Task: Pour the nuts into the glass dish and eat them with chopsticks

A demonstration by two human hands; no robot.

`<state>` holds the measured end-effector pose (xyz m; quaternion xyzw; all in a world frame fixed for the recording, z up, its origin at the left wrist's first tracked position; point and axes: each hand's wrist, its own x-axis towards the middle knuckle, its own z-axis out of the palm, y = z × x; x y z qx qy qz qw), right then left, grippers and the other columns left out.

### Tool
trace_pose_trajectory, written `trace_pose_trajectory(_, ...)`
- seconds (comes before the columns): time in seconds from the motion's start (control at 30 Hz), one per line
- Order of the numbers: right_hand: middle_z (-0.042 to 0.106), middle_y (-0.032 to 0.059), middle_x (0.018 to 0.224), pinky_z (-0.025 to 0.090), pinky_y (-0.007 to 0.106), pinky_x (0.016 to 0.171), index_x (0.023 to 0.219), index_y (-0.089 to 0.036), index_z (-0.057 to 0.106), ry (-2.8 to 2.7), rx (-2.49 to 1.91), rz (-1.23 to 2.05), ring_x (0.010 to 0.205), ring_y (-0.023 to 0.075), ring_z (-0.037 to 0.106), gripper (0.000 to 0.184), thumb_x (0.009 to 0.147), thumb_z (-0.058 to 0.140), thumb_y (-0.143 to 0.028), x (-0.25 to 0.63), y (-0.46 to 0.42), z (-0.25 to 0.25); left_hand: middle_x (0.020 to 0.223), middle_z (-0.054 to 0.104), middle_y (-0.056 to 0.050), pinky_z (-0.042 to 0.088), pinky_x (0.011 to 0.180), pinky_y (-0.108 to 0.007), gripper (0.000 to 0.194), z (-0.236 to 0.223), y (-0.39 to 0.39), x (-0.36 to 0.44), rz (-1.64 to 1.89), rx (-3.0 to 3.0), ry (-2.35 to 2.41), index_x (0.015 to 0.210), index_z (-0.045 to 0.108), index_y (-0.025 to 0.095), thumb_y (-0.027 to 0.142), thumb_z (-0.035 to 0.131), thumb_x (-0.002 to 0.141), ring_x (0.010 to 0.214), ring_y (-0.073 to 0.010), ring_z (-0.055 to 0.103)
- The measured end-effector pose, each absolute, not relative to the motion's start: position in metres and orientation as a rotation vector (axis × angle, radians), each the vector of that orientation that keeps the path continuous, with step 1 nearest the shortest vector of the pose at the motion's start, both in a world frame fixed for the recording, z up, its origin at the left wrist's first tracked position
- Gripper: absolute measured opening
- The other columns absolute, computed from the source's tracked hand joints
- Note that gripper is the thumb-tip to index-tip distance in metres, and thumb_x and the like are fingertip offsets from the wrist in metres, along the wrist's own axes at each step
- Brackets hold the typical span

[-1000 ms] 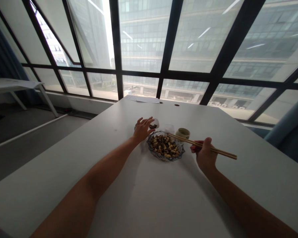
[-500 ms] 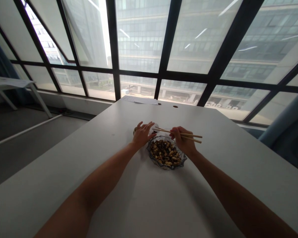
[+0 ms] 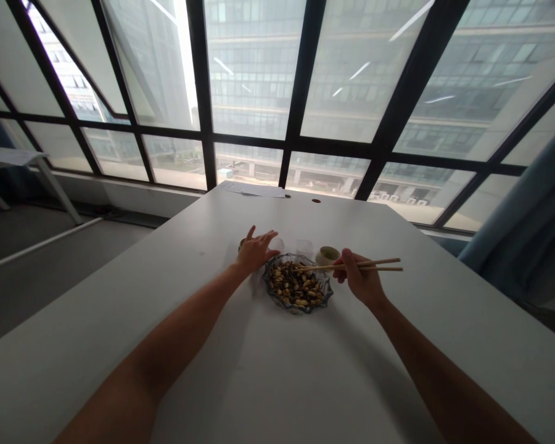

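A pair of wooden chopsticks [image 3: 379, 265] is gripped in my right hand [image 3: 361, 280], which is closed around them. Their tips reach over the right side of a scalloped glass bowl [image 3: 329, 301] and touch the mix of peanuts and dark seeds [image 3: 298, 287] inside. My left hand [image 3: 255, 251] is beyond the bowl's left edge, thumb and fingers around a small clear cup [image 3: 278, 245]. Part of that cup is hidden by the fingers. Another small cup [image 3: 241, 245] shows partly behind my left hand.
Behind the bowl stand a clear cup [image 3: 304, 247] and a greenish cup [image 3: 327, 254]. Sheets of paper [image 3: 252, 189] lie at the far end of the white table [image 3: 268, 376], near two round dark spots. Windows [image 3: 254, 80] rise beyond; a blue curtain [image 3: 513, 203] hangs at right.
My right hand has moved right and toward me, bringing the chopstick tips from above the clear cup down into the bowl. My left hand stays at the cup. The view has shifted slightly.
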<state>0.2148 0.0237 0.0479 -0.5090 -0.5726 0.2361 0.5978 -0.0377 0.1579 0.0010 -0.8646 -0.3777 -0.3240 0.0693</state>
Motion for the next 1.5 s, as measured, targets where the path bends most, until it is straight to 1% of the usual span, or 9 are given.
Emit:
trace_pose_trajectory(0.2,0.064,0.0035,0.054,0.044,0.023,0.039,0.069,-0.017,0.068,-1.474,-1.175,0.578,0.044,0.0136,0.056,0.058,0.078,0.062,-0.073,0.219,0.028,0.036,0.143,0.053,-0.015,0.014,0.12,-0.058,0.049,0.01,0.16,-0.059,-1.096,-2.539,-1.295,0.127,0.054,0.019,0.053,0.055,0.091,0.136,-0.0296,0.047)
trace_pose_trajectory(0.33,0.063,0.0037,0.051,0.042,0.023,0.037,0.069,-0.016,0.066,-1.388,-1.165,0.572,0.039,0.0128,0.054,0.06,0.078,0.061,-0.075,0.219,0.028,0.035,0.142,0.051,-0.021,0.03,0.115,-0.054,0.068,-0.004,0.167,-0.079,-1.383,-2.459,-1.492,0.132,0.047,0.014,0.054,0.067,0.081,0.135,-0.0325,0.046)
trace_pose_trajectory(0.5,0.061,0.0041,0.048,0.043,0.023,0.036,0.064,-0.016,0.065,-1.21,-1.12,0.549,0.037,0.0126,0.053,0.063,0.076,0.059,-0.078,0.218,0.025,0.038,0.139,0.051,-0.024,0.049,0.1,-0.046,0.092,-0.029,0.171,-0.09,-1.685,-2.622,-1.778,0.14,0.035,0.014,0.055,0.077,0.069,0.121,-0.0299,0.059)
trace_pose_trajectory(0.73,0.05,0.0022,0.036,0.032,0.022,0.029,0.051,-0.018,0.06,-1.183,-1.085,0.705,0.03,0.0111,0.043,0.069,0.077,0.053,-0.082,0.217,0.024,0.03,0.114,0.068,-0.013,0.051,0.097,-0.045,0.087,-0.031,0.163,-0.089,-1.605,-2.717,-1.832,0.131,0.043,0.017,0.056,0.079,0.063,0.105,-0.0276,0.066)
trace_pose_trajectory(0.93,0.055,0.0026,0.04,0.035,0.021,0.032,0.056,-0.017,0.064,-1.413,-1.16,0.776,0.033,0.0112,0.047,0.063,0.077,0.06,-0.076,0.22,0.023,0.032,0.114,0.068,-0.012,0.052,0.096,-0.044,0.081,-0.029,0.161,-0.091,-1.629,-2.726,-1.818,0.125,0.048,0.016,0.053,0.081,0.061,0.105,-0.0272,0.066)
trace_pose_trajectory(1.07,0.059,0.0036,0.046,0.039,0.021,0.036,0.062,-0.017,0.067,-1.458,-1.154,0.627,0.038,0.0117,0.051,0.059,0.08,0.061,-0.072,0.222,0.022,0.036,0.114,0.068,-0.012,0.052,0.096,-0.043,0.08,-0.027,0.159,-0.09,-1.625,-2.736,-1.816,0.126,0.047,0.016,0.052,0.08,0.063,0.105,-0.0268,0.066)
trace_pose_trajectory(1.2,0.055,0.0026,0.041,0.036,0.021,0.032,0.058,-0.017,0.065,-1.309,-1.133,0.529,0.034,0.0109,0.048,0.064,0.079,0.057,-0.077,0.222,0.021,0.046,0.114,0.068,-0.012,0.052,0.096,-0.043,0.079,-0.026,0.158,-0.089,-1.588,-2.734,-1.811,0.127,0.047,0.015,0.053,0.078,0.064,0.105,-0.0272,0.066)
trace_pose_trajectory(1.37,0.048,0.0017,0.032,0.029,0.02,0.026,0.049,-0.017,0.06,-1.354,-1.183,0.764,0.026,0.0104,0.041,0.068,0.072,0.059,-0.081,0.221,0.018,0.053,0.115,0.068,-0.012,0.052,0.095,-0.043,0.079,-0.027,0.158,-0.089,-1.554,-2.702,-1.829,0.127,0.047,0.016,0.054,0.077,0.065,0.104,-0.0273,0.066)
trace_pose_trajectory(1.5,0.055,0.0027,0.038,0.036,0.021,0.029,0.055,-0.017,0.063,-1.451,-1.181,0.856,0.03,0.0116,0.047,0.064,0.075,0.06,-0.078,0.215,0.02,0.041,0.114,0.068,-0.012,0.053,0.094,-0.043,0.078,-0.027,0.158,-0.09,-1.562,-2.694,-1.82,0.127,0.048,0.017,0.054,0.077,0.065,0.103,-0.0269,0.067)
